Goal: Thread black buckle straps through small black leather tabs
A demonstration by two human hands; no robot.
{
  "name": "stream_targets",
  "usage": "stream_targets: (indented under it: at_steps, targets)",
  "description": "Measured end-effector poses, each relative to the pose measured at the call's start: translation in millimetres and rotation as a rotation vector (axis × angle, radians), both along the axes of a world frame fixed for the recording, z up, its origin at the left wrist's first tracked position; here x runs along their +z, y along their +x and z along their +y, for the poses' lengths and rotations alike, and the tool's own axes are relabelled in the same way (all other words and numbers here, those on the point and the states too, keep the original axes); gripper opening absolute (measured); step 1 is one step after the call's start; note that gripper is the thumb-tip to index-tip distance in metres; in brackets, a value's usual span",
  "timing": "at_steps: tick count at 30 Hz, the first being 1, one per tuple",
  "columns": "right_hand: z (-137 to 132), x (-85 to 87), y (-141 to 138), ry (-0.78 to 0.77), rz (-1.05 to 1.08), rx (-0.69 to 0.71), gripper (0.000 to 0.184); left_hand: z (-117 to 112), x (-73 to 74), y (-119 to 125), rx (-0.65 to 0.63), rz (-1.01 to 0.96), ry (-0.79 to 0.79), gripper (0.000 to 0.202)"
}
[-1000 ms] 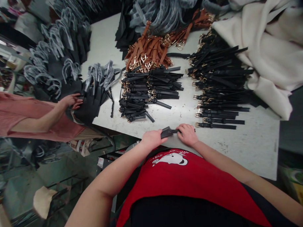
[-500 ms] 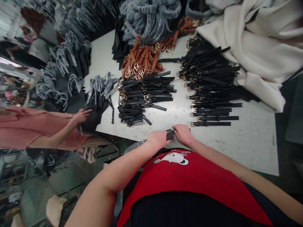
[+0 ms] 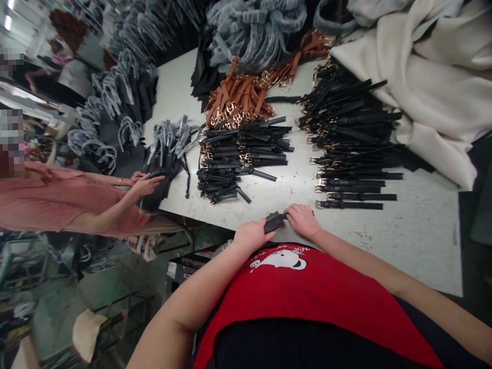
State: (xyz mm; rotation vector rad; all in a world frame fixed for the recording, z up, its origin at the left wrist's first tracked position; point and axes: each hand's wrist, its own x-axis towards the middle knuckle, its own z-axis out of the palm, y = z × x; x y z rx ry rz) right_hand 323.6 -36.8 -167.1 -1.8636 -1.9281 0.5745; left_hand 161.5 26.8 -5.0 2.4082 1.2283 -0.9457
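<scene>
Near the table's front edge, my left hand point(image 3: 251, 235) is closed around a dark, blocky piece point(image 3: 274, 221) whose exact kind I cannot make out. My right hand point(image 3: 302, 220) is just to its right, fingers closed on a thin black strap point(image 3: 284, 216). That strap runs to the dark piece; whether it enters it or only touches it is unclear. Ahead of my hands lie a pile of short black buckle straps point(image 3: 219, 180) and, further right, a row of black straps with gold buckles point(image 3: 351, 197).
Brown straps with gold clasps point(image 3: 238, 98) and plastic-wrapped grey handles point(image 3: 260, 28) are heaped farther back on the white table point(image 3: 417, 237). Cream material point(image 3: 428, 76) covers the back right. At left, a person in a pink top point(image 3: 81, 201) handles black pieces.
The view has shifted slightly, so the table and piles appear farther right. My left hand and the dark piece have tilted a little; both hands keep their grip. The co-worker's hands have moved slightly.
</scene>
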Motion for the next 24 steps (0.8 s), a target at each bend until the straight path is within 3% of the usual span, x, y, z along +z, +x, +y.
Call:
stream_targets:
  at_steps: [3,10,17,24]
  targets:
    - [0.3,-0.6,-0.6,-0.01,-0.017,0.005,0.021,3.5,-7.9,2.1,-0.006,-0.045,-0.015,0.054]
    - [0.4,-6.3,-2.1,-0.011,-0.047,-0.008,0.022,12.5,-5.5,-44.3,0.029,-0.001,-0.004,0.054]
    - [0.7,-7.7,-3.6,-0.009,-0.081,-0.051,0.024,21.9,-19.8,-41.5,0.087,-0.107,-0.041,0.056]
    - [1.7,-10.0,-4.4,-0.022,-0.123,-0.028,0.025,23.2,-16.3,-65.2,0.083,-0.143,-0.048,0.056]
